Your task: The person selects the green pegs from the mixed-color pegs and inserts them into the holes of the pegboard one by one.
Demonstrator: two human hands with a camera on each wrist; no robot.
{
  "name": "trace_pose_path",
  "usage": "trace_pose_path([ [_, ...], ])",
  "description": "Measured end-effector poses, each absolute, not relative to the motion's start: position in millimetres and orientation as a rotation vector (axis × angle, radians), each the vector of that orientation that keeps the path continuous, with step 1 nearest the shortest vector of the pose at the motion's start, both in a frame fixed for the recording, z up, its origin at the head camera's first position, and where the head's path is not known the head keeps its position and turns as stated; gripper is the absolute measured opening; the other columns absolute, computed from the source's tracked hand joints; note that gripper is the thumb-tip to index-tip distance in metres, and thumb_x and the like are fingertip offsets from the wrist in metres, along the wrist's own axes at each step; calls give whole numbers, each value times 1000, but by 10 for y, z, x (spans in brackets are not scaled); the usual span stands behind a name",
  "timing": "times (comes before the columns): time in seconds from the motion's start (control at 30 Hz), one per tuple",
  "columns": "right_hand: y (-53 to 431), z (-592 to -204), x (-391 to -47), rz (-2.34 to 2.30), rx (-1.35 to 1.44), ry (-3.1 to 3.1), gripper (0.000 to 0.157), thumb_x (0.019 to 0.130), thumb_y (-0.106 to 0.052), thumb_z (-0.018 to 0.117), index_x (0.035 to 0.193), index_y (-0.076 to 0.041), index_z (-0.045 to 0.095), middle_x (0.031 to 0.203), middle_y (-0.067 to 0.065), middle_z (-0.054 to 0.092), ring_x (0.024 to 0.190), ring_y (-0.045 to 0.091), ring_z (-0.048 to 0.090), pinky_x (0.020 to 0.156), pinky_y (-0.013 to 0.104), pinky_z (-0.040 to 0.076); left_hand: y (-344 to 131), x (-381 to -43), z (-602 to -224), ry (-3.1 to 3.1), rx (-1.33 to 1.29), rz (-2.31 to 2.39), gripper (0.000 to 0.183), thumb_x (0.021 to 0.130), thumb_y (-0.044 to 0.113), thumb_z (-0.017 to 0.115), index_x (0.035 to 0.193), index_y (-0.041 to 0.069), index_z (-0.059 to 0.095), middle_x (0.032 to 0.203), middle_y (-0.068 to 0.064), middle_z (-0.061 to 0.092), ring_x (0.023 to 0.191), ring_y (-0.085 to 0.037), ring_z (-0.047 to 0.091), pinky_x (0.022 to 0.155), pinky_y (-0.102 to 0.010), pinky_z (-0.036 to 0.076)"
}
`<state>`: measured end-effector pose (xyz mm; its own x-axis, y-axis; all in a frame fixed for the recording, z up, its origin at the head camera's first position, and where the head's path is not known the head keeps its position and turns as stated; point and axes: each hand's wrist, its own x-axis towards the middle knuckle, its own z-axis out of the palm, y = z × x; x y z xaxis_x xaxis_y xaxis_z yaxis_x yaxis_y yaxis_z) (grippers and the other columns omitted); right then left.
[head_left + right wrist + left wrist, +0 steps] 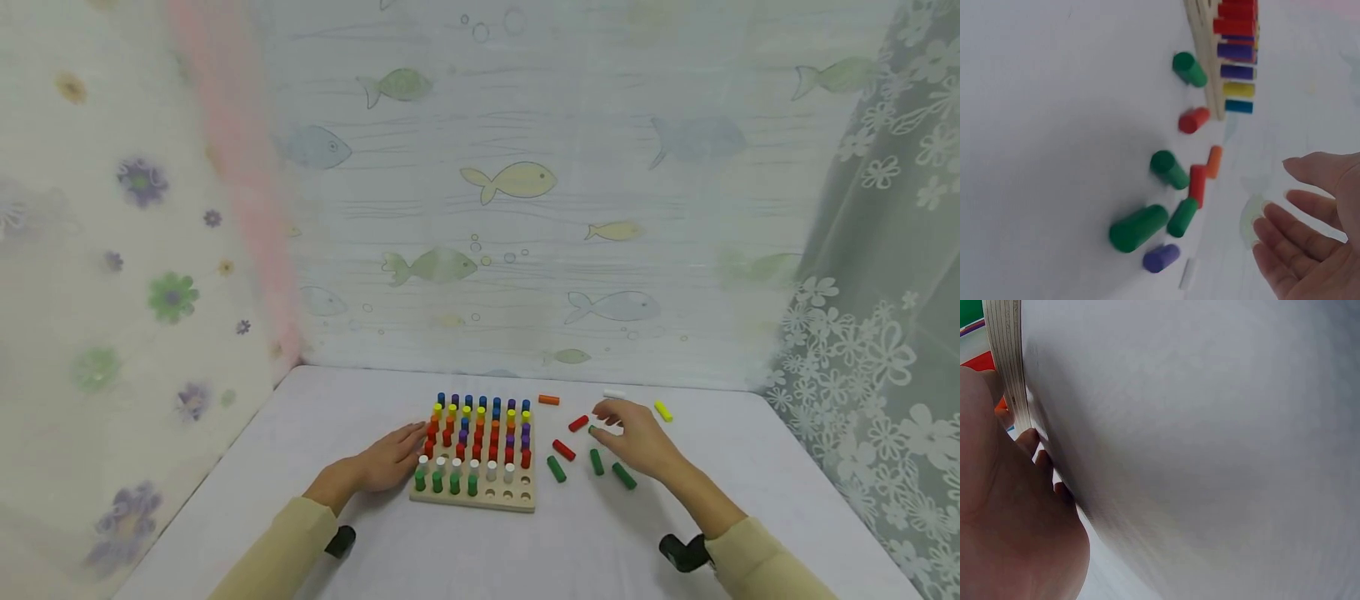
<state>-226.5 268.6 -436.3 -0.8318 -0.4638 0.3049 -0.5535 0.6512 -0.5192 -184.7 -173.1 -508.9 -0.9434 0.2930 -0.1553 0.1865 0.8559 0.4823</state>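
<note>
A wooden pegboard (474, 502) stands on the white table, filled with rows of coloured pegs; several holes at its front right hold none. My left hand (390, 460) rests at the board's left side, and in the left wrist view its fingers (1027, 442) touch the edge. Over the loose pegs to the right hovers my right hand (633, 435), thumb and fingers apart with nothing between them. Beneath it a green peg (1182, 217) lies near a red peg (1197, 185). A purple peg (1161, 257) shows in the right wrist view but is hidden in the head view.
More green pegs (623, 475) and a red peg (564, 450) lie right of the board. Farther back are an orange peg (549, 400), a white peg (613, 394) and a yellow peg (663, 411). A fish-printed curtain (510, 250) hangs behind the table.
</note>
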Motion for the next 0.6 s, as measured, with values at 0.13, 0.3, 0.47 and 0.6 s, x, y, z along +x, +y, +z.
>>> trace_pose_path([
  [0.13,2754,-4421,-2343,947,787,-2761,28,93,-10,74,117,2,66,115,19,70,104,36,65,92,54,56,-1716,-1835,-5060,2802,355,679,62,109,38,41,164,16,25,170,-7,22,157,-33,18,124,-57,19],
  [0.3,2806,-4462,-2406,977,738,-2791,32,93,-10,74,120,5,65,115,21,69,103,36,65,89,51,58,-1656,-1759,-4916,2795,361,660,60,109,34,41,163,13,26,169,-11,24,155,-37,19,123,-59,20],
  [0.47,2831,-4528,-2475,1003,692,-2831,32,92,-10,74,118,6,65,113,21,69,101,34,66,86,47,58,-1621,-1703,-4845,2806,357,648,59,110,31,42,163,11,27,168,-11,25,155,-35,22,124,-56,22],
  [0.6,2836,-4604,-2553,1007,657,-2874,32,93,-11,73,118,7,65,112,20,69,100,32,65,85,45,58,-1621,-1687,-4847,2813,369,645,59,109,29,43,163,10,28,168,-11,26,155,-35,23,124,-56,23],
])
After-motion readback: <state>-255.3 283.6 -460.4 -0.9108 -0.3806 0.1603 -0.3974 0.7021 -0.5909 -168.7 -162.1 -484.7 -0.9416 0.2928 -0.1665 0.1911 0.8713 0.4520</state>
